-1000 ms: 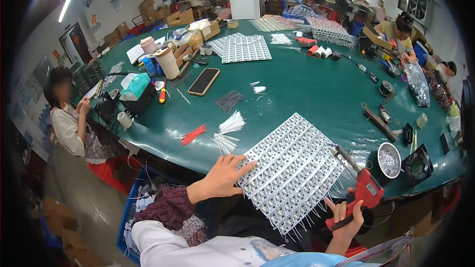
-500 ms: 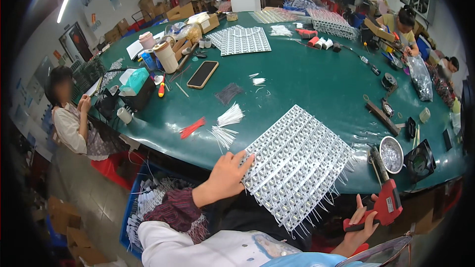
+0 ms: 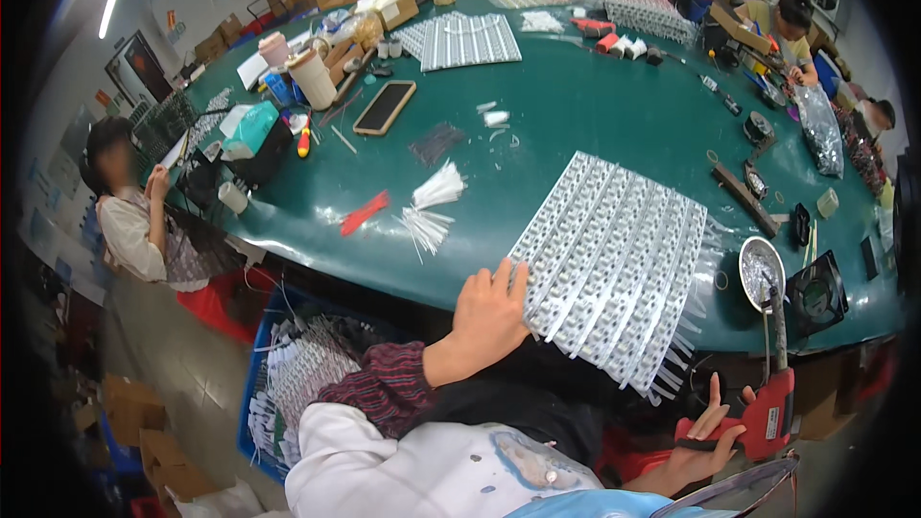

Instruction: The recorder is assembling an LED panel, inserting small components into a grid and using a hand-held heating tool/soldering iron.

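Observation:
A white panel of small circuit boards (image 3: 614, 269), with thin white wires fringing its right and lower edges, lies over the table's near edge. My left hand (image 3: 483, 318) grips its left edge, fingers on top and thumb hidden. Low on the right, my right hand (image 3: 710, 441) is closed round the handle of a red soldering gun (image 3: 769, 414), some fingers raised. The gun points upward, its tip at a round metal bowl (image 3: 747, 280) of shiny scraps. White wire bundles (image 3: 437, 186) and a red wire bundle (image 3: 365, 212) lie left of the panel.
On the green table (image 3: 576, 115) are a phone (image 3: 385, 107), a stack of panels (image 3: 470, 42), and a black fan (image 3: 818, 302) right of the bowl. A blue crate (image 3: 251, 379) of wired boards stands at my left. Co-workers sit at far left and far right.
The soldering gun has swung upright, bringing its tip to the bowl. My left hand and the panel have shifted right and the panel has turned slightly. The whole view has also shifted.

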### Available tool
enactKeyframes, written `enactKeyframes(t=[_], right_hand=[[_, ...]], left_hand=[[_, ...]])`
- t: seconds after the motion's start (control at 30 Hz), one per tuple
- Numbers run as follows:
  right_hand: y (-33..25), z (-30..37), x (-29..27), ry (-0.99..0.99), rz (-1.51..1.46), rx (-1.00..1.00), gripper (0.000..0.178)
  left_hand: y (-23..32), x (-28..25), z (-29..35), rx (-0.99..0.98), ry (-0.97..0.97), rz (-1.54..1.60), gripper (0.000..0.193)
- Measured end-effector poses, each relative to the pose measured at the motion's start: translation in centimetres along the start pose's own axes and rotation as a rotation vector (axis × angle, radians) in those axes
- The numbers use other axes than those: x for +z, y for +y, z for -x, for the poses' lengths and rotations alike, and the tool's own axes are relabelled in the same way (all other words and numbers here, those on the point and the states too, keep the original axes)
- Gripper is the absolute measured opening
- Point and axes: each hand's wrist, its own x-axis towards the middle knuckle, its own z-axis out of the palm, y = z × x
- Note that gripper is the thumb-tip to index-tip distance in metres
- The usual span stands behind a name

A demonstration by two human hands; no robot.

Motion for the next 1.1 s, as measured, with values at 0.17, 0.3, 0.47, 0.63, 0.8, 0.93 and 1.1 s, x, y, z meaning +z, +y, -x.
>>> enactKeyframes(t=[0.17,0.3,0.47,0.63,0.8,0.93,1.1], right_hand=[[1.1,1.7,-0.9,-0.069,-0.094,0.104,0.06],[2.3,2.7,1.0,-0.23,-0.104,0.199,0.053],[4.6,2.8,2.1,-0.298,-0.059,0.226,0.05],[5.8,2.5,2.9,-0.27,-0.06,0.259,0.051],[6.2,2.0,2.6,-0.262,-0.08,0.27,0.053],[5.9,1.5,2.3,-0.226,-0.053,0.322,0.059],[4.6,0.5,2.1,-0.258,-0.086,0.324,0.061]], left_hand=[[3.7,2.4,-1.1,-0.069,0.011,-0.116,0.074],[5.0,2.7,-1.6,-0.084,0.004,-0.124,0.073],[5.3,1.9,-2.4,-0.056,-0.164,-0.167,0.085],[5.0,1.2,-2.3,-0.052,-0.226,-0.028,0.102],[3.2,-0.5,-2.2,0.122,-0.297,0.068,0.103],[1.6,-2.0,-1.0,0.2,-0.368,0.164,0.099],[0.6,-1.3,0.0,0.241,-0.319,0.131,0.076]])
